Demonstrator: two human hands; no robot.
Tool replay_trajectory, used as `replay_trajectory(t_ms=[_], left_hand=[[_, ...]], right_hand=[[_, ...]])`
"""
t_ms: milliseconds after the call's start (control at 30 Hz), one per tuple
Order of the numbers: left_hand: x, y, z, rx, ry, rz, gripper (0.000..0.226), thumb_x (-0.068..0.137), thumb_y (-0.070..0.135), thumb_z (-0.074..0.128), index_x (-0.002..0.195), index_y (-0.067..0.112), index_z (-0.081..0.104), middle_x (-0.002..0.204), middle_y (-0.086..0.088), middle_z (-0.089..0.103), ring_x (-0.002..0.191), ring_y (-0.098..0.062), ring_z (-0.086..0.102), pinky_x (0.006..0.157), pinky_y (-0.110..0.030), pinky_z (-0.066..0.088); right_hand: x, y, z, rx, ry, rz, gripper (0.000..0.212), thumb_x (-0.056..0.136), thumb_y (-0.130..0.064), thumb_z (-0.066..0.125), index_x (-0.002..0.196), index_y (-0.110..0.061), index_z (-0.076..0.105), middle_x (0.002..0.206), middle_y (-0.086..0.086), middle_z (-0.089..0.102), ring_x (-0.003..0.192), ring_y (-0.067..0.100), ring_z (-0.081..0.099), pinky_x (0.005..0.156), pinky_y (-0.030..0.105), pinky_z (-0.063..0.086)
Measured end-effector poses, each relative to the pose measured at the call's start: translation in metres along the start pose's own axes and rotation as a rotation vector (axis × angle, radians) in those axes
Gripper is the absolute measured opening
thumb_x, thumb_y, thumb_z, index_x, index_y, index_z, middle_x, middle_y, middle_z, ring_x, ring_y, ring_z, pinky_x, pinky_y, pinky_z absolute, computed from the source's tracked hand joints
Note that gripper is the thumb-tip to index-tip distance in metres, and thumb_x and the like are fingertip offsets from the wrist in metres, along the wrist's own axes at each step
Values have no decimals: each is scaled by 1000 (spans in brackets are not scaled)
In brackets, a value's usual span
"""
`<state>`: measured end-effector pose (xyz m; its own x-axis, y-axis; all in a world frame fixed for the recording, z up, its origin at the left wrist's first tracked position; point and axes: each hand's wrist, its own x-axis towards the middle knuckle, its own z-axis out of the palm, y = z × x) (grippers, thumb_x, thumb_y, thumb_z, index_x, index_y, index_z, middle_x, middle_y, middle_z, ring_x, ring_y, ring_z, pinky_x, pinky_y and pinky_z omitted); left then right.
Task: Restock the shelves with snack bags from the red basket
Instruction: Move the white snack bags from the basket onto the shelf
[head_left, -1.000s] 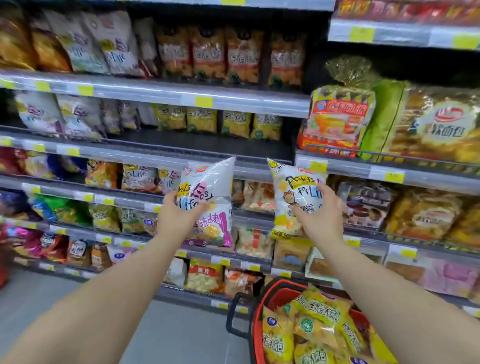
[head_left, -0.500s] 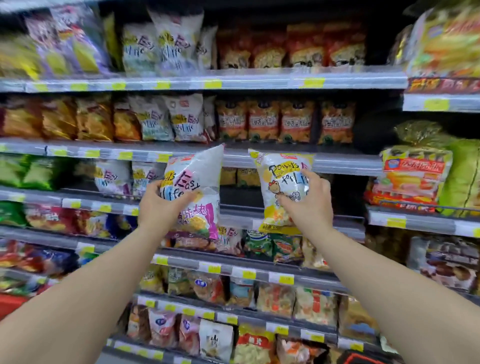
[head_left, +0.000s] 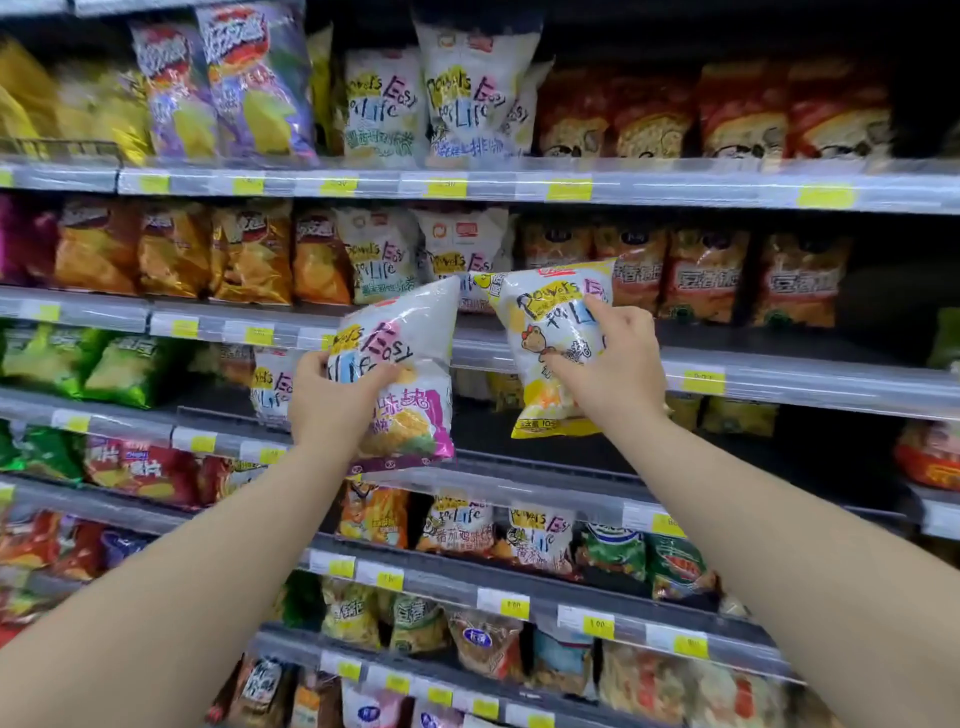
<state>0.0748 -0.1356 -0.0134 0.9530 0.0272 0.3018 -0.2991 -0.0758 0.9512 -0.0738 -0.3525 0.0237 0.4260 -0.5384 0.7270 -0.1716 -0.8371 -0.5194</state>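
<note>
- Left hand: what's in it?
- I grip the pink-trimmed snack bag there. My right hand clasps the yellow-trimmed snack bag to its right. Both bags are raised near the shelves, just apart.

So I've got my left hand out front holding the left bag, and my right hand holding the right bag just beside it, a bit higher and to the right. Both bags are up in front of the middle shelf rail. Right behind and above them a row of shelf bags stands on that shelf, with the top shelf over it and the lower shelves underneath, plus a lone bag tucked behind my left hand.
</note>
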Motion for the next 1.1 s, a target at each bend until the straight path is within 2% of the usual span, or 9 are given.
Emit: replay_trajectory(t_ms=[100, 233, 400, 567, 733, 833, 967, 1033, 1100], left_hand=[[39, 7, 2, -52, 47, 17, 62, 53, 55, 81, 99, 31, 47, 83, 17, 54, 69, -2, 53, 51, -22, 36], [91, 21, 12, -59, 70, 61, 66, 52, 59, 80, 104, 32, 49, 83, 17, 56, 69, -4, 55, 49, -24, 38], [147, 29, 27, -13, 52, 65, 82, 51, 62, 76, 119, 26, 49, 100, 4, 59, 86, -21, 60, 69, -37, 52], [187, 16, 31, -11, 43, 42, 75, 52, 59, 76, 112, 24, 48, 89, 8, 55, 74, -15, 55, 57, -31, 42], [235, 12, 30, 20, -2, 91, 85, 46, 61, 75, 118, 23, 49, 102, 3, 57, 88, -23, 57, 71, -37, 47], [261, 18, 30, 7, -58, 134, 80, 46, 58, 77, 114, 23, 54, 97, 5, 60, 82, -18, 59, 64, -33, 45], [291, 21, 29, 26, -107, 234, 70, 50, 56, 79, 107, 27, 51, 90, 10, 59, 75, -12, 60, 55, -28, 45], [302, 16, 30, 45, -130, 267, 71, 53, 54, 78, 111, 25, 48, 98, 4, 60, 80, -17, 63, 62, -33, 53], [309, 8, 35, 67, -136, 286, 78, 57, 54, 77, 121, 22, 45, 109, 0, 58, 92, -24, 62, 77, -42, 55]], right_hand=[[23, -9, 28, 9, 19, -47, 75, 71, -44, 74, 138, -29, 45, 121, -4, 42, 113, 15, 45, 87, 34, 44], [57, -18, 62, 45, 60, -100, 70, 70, -41, 75, 134, -29, 50, 121, -6, 46, 111, 14, 48, 84, 32, 44], [100, -32, 103, 65, 81, -122, 66, 70, -39, 73, 131, -32, 52, 123, -7, 49, 112, 14, 50, 83, 33, 45], [129, -45, 148, 46, 88, -92, 66, 71, -40, 73, 133, -30, 51, 124, -4, 48, 113, 15, 49, 86, 33, 43], [149, -63, 202, -11, 203, -22, 60, 73, -36, 73, 126, -26, 47, 126, 7, 42, 110, 27, 47, 87, 38, 43], [150, -70, 234, -107, 233, 30, 55, 74, -33, 74, 119, -20, 46, 125, 13, 39, 107, 33, 45, 85, 41, 44], [145, -68, 262, -315, 138, 4, 54, 76, -48, 71, 116, -19, 49, 121, 13, 39, 111, 33, 40, 85, 41, 42], [147, -69, 262, -316, 91, 21, 55, 75, -53, 67, 115, -21, 48, 122, 11, 38, 114, 32, 39, 87, 42, 41], [147, -72, 258, -325, 60, 58, 58, 74, -57, 64, 118, -23, 48, 127, 11, 38, 117, 33, 38, 90, 44, 40]])
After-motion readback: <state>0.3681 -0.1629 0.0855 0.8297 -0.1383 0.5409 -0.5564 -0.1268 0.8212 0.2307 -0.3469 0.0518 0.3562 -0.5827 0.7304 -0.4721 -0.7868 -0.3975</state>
